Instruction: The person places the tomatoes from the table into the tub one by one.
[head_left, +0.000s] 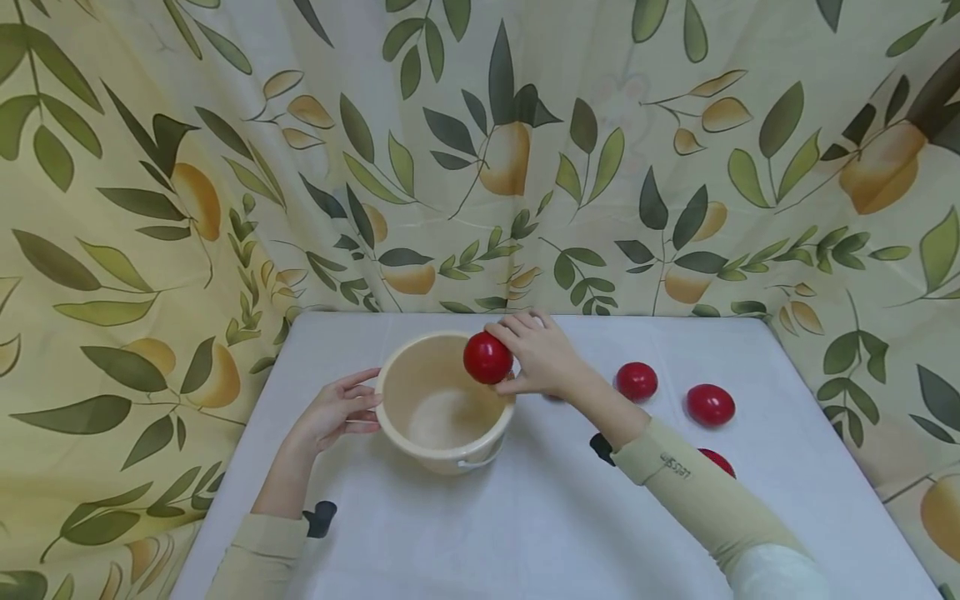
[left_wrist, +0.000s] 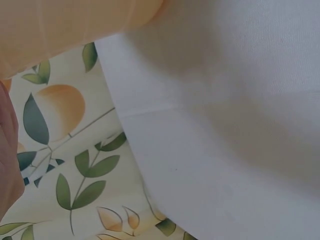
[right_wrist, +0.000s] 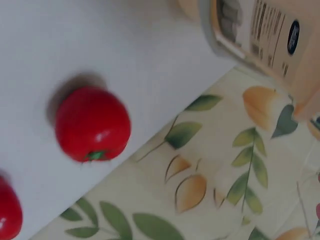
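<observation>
A cream plastic bucket (head_left: 438, 457) stands upright on the table, its mouth facing up and its thin handle hanging down at the front right. My left hand (head_left: 333, 412) touches the bucket's left side at the rim, fingers fairly straight. Over the bucket's right rim, my right hand (head_left: 543, 354) grips a red tomato (head_left: 487, 358) between fingers and thumb. In the left wrist view, the bucket's wall (left_wrist: 75, 25) fills the top left, with a part of the left hand (left_wrist: 6, 155) below it. The right wrist view has the bucket's barcode label (right_wrist: 272, 37) at top right.
Several tomatoes lie right of the bucket: one tomato (head_left: 636, 382), another tomato (head_left: 710, 405), and others partly hidden by my right arm. A green-stemmed tomato (right_wrist: 93, 124) shows in the right wrist view. White cloth covers the table (head_left: 420, 542); a leaf-patterned curtain (head_left: 480, 233) hangs behind.
</observation>
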